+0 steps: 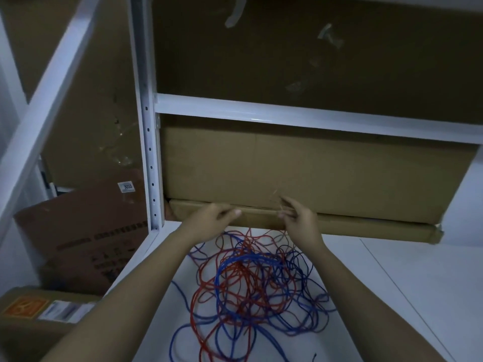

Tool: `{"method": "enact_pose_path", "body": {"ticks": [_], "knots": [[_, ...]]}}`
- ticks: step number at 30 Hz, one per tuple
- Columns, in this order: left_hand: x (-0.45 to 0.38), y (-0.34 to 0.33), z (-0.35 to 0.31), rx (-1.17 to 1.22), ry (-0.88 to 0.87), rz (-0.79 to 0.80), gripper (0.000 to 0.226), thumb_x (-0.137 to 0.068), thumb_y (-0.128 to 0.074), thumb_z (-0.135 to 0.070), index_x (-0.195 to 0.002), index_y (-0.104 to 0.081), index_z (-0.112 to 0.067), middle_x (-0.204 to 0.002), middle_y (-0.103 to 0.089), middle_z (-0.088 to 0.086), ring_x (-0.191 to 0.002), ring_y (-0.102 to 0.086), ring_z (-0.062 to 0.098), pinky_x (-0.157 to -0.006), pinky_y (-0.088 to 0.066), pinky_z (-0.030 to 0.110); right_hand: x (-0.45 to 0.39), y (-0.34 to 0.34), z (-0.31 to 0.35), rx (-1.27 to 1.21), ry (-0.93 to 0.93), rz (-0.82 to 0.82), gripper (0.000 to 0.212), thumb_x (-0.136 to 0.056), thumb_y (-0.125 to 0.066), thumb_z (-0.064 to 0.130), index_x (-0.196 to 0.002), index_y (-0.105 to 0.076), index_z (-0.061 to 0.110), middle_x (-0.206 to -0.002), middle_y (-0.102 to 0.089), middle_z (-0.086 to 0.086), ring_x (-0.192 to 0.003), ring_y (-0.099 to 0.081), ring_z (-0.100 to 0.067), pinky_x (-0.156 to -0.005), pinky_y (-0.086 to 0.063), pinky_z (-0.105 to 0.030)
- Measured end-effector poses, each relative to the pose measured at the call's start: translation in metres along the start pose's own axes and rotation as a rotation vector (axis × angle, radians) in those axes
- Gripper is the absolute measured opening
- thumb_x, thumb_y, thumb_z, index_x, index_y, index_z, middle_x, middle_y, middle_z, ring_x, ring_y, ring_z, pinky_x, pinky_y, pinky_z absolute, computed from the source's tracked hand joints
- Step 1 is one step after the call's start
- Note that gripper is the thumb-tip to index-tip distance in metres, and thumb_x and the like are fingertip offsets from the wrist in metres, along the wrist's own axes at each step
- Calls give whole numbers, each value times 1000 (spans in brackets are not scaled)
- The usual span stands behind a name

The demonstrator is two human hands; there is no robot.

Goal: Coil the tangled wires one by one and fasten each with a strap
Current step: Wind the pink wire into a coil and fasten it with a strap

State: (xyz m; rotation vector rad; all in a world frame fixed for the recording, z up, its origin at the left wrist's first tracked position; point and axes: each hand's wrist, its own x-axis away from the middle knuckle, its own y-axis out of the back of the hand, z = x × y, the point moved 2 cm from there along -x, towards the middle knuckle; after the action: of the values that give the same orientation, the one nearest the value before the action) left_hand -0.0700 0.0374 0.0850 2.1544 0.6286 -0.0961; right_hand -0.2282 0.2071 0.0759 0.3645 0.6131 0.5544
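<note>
A tangle of red and blue wires (pixel 251 283) lies on the white shelf board (pixel 405 296). Above its far edge, my right hand (pixel 300 219) holds thin red wire strands looped at its fingers, and a red strand (pixel 283 235) rises to it from the tangle. My left hand (pixel 214 218) hovers to the left with fingers curled and thumb pointing right. Whether a wire runs through it is blurred. The two hands are a short gap apart.
Two flat cardboard boxes (pixel 313 173) are stacked at the back of the shelf, just behind my hands. A white upright post (pixel 150 152) stands at the left, with more cartons (pixel 86 231) beyond it. A small dark item (pixel 315 357) lies at the bottom edge.
</note>
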Motion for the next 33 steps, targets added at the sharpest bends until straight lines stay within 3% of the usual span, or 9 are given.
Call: {"method": "enact_pose_path", "body": {"ticks": [3,6,9,12,15,19,22,27,33], "knots": [[-12,19,-19,-34,7,-172,48,-95,-42,-52,-124,-60,-18,-114,-60,1,-102,-55,14,-86,-46,31,-7,4,19,-3,82,-44,38,-93,-55,0,-129,-58,11,-109,-64,6,-96,-59,1,-86,-47,-7],[-23,37,-35,-16,27,-350,53,-97,-37,-52,-138,-46,-21,-133,-48,5,-120,-48,21,-100,-44,41,-11,9,38,151,288,-119,28,-91,-58,0,-115,-68,11,-107,-69,0,-95,-62,-6,-83,-44,-4],[-30,54,-47,88,139,-373,65,-95,-25,-61,-147,-33,-23,-153,-33,4,-139,-33,24,-112,-31,50,-12,10,53,259,510,-171,28,-87,-59,-6,-107,-71,9,-100,-71,-2,-91,-65,-12,-80,-47,-12],[-31,64,-57,216,160,-265,63,-97,-20,-59,-138,-46,-19,-142,-48,7,-127,-48,25,-108,-38,47,-10,8,62,307,647,-204,30,-82,-62,-12,-101,-72,9,-98,-71,-1,-90,-62,-7,-80,-43,-6],[-31,72,-59,282,134,-315,55,-101,-25,-49,-106,-61,-8,-103,-66,11,-92,-61,23,-86,-50,36,-6,6,68,357,714,-208,35,-76,-64,-16,-96,-71,12,-97,-70,2,-87,-63,-8,-71,-51,-16],[-36,77,-54,500,210,-414,25,-101,-46,-21,-105,-59,0,-73,-59,3,-62,-54,13,-55,-45,20,-1,7,76,375,767,-230,36,-73,-62,-19,-90,-70,12,-95,-69,3,-84,-62,-10,-62,-46,-15],[-32,75,-53,825,234,-375,17,-99,-50,-17,-105,-58,-4,-78,-62,4,-65,-57,10,-58,-51,16,-3,8,78,359,752,-274,36,-72,-63,-19,-90,-69,11,-95,-68,3,-84,-62,-12,-61,-49,-22],[-23,71,-48,1362,192,-152,20,-100,-41,-7,-115,-55,-6,-104,-70,6,-95,-68,16,-79,-59,36,-6,3,80,337,705,-325,34,-73,-63,-18,-90,-68,11,-96,-67,3,-84,-63,-14,-60,-52,-28],[-14,70,-41,1387,216,-190,18,-99,-45,-9,-109,-60,-5,-90,-73,4,-82,-70,10,-73,-58,24,-9,-13,77,235,589,-265,27,-84,-53,-13,-95,-65,10,-95,-62,2,-87,-58,-14,-69,-48,-25]]}}
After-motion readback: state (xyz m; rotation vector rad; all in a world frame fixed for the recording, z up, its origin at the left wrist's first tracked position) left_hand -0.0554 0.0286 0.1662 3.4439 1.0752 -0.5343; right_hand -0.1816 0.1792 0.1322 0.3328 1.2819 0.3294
